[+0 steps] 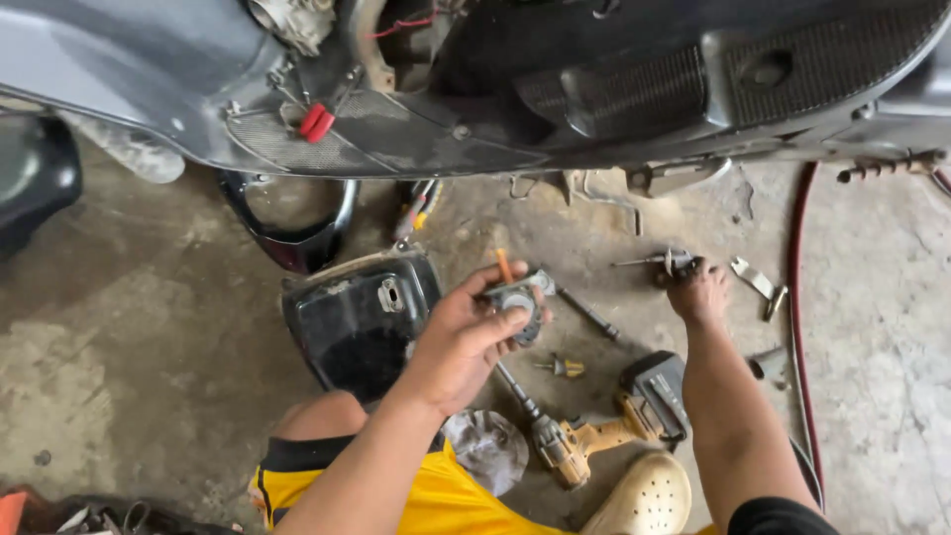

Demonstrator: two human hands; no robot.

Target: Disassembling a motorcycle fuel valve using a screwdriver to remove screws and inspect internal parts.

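Note:
My left hand [466, 332] holds a small round metal part [518, 302] with an orange stub on top, raised above the concrete floor. My right hand [698, 289] reaches out to the floor and grips a thin metal tool [654, 263] with a dark handle. A yellow cordless drill [594, 426] with a long bit lies on the floor between my arms. A small yellow-handled screwdriver bit [563, 368] lies just above it.
A grey scooter body [495, 89] fills the top of the view. A black plastic panel [359, 317] and a black curved trim piece [297, 233] lie on the floor to the left. A dark red hose [797, 297] runs down the right. Metal brackets [758, 282] lie nearby.

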